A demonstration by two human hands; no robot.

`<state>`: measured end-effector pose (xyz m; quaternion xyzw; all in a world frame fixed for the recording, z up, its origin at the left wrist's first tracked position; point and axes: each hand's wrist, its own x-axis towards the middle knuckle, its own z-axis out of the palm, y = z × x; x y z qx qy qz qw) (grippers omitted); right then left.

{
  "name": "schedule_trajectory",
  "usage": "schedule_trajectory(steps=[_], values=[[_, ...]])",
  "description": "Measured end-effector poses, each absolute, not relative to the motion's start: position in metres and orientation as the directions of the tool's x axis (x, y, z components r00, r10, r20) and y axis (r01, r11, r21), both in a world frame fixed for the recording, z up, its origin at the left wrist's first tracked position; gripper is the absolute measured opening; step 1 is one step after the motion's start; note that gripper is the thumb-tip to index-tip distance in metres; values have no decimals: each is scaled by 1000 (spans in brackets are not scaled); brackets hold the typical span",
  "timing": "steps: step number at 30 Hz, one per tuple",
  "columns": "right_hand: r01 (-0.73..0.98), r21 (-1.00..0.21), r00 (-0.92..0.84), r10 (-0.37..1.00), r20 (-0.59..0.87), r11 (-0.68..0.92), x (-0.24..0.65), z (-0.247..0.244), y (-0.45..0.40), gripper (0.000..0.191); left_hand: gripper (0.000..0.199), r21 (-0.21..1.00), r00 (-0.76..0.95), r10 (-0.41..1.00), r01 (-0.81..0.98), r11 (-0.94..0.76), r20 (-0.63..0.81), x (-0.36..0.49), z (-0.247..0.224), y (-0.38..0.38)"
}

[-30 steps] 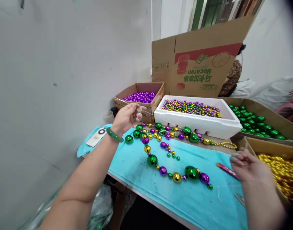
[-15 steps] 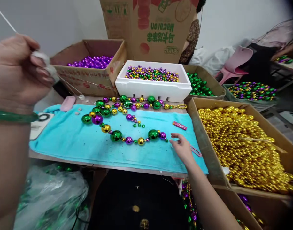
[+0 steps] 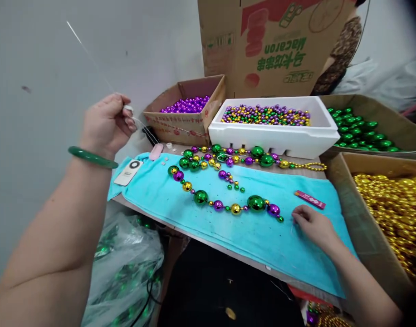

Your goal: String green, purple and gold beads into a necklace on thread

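Pinching a thin needle (image 3: 92, 56) and thread, the left hand (image 3: 105, 122) is raised; the right hand (image 3: 313, 225) rests fingers-down on the teal cloth (image 3: 262, 240) beside the bead strand (image 3: 228, 204), its grip unclear.

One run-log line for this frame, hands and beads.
left hand: raised, pinching thin wire | right hand: fingertips down on teal cloth beside end of bead strand | gold beads box at right

Bare turquoise towel (image 3: 228, 236) is lying open in front of the bead strand (image 3: 228, 206). Behind the strand, a white foam box (image 3: 272, 136) and purple-bead carton (image 3: 190, 122) are walling the surface; right of it, a gold-bead carton (image 3: 350, 213) is blocking.
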<state>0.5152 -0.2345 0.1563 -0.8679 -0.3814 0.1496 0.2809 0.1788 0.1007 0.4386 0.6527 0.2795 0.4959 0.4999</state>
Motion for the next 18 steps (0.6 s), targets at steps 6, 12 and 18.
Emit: schedule_trajectory(steps=[6,12,18], values=[[574,-559,658,743,-120,-598,525,172,-233,15,15,936,295,889,-137,-323,350,175,434,108],[679,-493,572,813,-111,-545,502,157,-226,10,9,961,250,935,-181,-210,252,170,426,115],[696,-496,550,829,-96,-519,503,162,-221,12,9,948,261,921,-211,-237,288,170,435,108]])
